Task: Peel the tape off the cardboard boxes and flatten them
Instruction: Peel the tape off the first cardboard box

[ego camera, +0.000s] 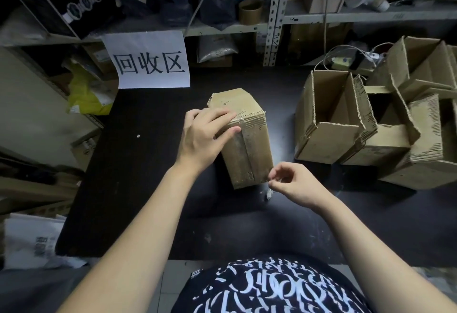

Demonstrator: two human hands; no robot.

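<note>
Seen from the head camera, a person's two bare forearms reach forward over a dark table point(138, 169). Nearest, the right hand point(295, 185) pinches thumb and forefinger together on a small crumpled scrap of clear tape point(269, 192); its other fingers are loosely curled. The scrap hangs just beside the near lower corner of a closed cardboard box point(247, 147), which stands mid-table and tilts away from the viewer. Whether the tape is attached to the box there is too small to tell.

Farther on, the left hand point(205, 137) lies over the box's upper left edge, its fingers fairly straight and slightly spread, pressing rather than clasping.

The likely risks: the thin tape may snap at the pinch, leaving a strip stuck along the seam; a hard pull may strip the cardboard's surface; and because the left hand only presses, the box may slide or tip toward the pull.

Well apart to the right sit several open boxes point(331, 119). Beyond, a paper sign point(150, 60) hangs from cluttered shelves point(274, 16).
</note>
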